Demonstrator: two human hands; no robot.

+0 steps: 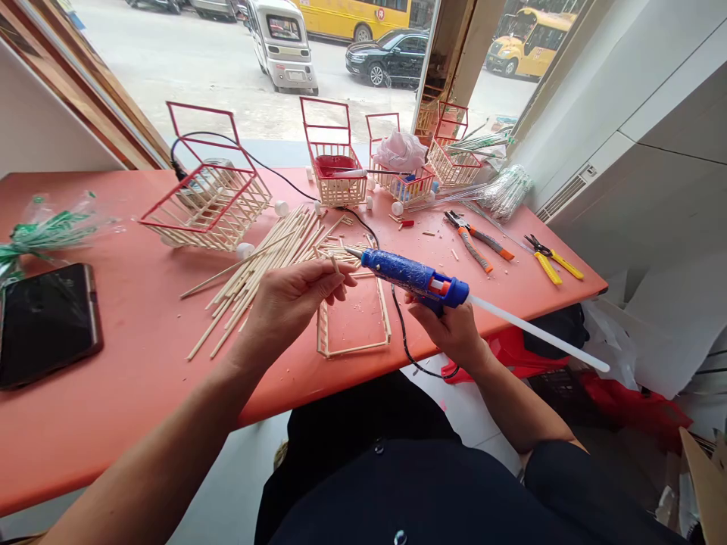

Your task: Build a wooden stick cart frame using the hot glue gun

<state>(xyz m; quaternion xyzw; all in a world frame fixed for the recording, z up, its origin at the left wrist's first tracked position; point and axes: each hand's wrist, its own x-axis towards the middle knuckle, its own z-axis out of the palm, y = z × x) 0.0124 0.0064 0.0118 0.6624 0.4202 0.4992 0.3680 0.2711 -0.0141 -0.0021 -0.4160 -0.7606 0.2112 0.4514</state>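
My right hand (451, 329) is wrapped round the handle of a blue glue gun (400, 271), its nozzle pointing left. A long white glue stick (539, 333) sticks out of its back end. Between the thumb and fingers of my left hand (295, 299) is a short wooden stick (335, 265), its top close to the nozzle; I cannot tell whether they touch. Below both hands a rectangular frame of thin sticks (357, 349) lies on the table. A pile of long wooden sticks (255, 272) spreads out beyond my left hand.
Small stick-built carts with red trim (210, 204) stand along the back of the orange table (141, 303). Pliers with orange grips (477, 241) and yellow-handled cutters (552, 259) lie at right. A dark phone (48, 325) lies at left. The black cord (404, 341) hangs over the front edge.
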